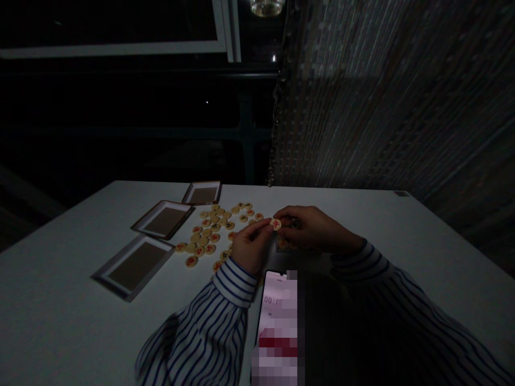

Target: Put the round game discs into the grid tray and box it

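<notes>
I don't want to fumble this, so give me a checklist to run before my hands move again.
1. Held piece pinched by the left hand: ok, it sits at the fingertips.
2. Held piece's marking visible: ok, red marking faces the camera.
3. Right hand grip: cannot tell, its fingers crowd the piece and partly hide one another.
4. Box contents in full view: not ok, the right hand covers much of it.
5. Loose pieces all marked side up: not ok, several show blank faces.
6. Phone screen lit: ok.
</notes>
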The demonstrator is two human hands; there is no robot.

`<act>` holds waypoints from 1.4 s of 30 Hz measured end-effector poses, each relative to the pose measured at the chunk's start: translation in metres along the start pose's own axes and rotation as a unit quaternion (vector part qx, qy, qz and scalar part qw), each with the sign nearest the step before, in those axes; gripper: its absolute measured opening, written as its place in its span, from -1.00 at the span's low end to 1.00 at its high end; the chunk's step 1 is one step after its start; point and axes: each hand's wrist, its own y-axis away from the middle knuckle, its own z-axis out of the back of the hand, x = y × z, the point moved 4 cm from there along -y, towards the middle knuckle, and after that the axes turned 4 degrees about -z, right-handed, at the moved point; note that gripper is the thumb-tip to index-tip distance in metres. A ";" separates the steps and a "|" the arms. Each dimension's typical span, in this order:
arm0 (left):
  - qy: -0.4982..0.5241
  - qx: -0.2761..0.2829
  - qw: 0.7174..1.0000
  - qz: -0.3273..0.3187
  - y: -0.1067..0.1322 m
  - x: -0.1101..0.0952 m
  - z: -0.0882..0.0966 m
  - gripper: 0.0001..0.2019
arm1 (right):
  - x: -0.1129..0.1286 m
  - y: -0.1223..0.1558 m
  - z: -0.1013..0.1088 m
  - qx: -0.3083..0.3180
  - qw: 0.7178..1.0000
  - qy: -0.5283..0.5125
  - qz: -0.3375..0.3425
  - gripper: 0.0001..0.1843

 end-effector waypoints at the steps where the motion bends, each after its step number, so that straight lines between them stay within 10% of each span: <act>1: 0.004 0.000 1.000 0.001 0.000 0.000 0.000 -0.75 | 0.001 0.000 0.001 -0.005 1.000 0.016 0.005 -0.72; 33: -0.093 0.021 0.995 -0.043 0.000 0.008 0.001 -0.75 | 0.008 0.003 0.015 -0.048 0.980 0.185 0.049 -0.68; 42: -0.373 0.102 0.906 -0.173 0.006 0.013 -0.005 -0.74 | 0.001 0.007 0.028 -0.077 0.967 0.239 0.048 -0.69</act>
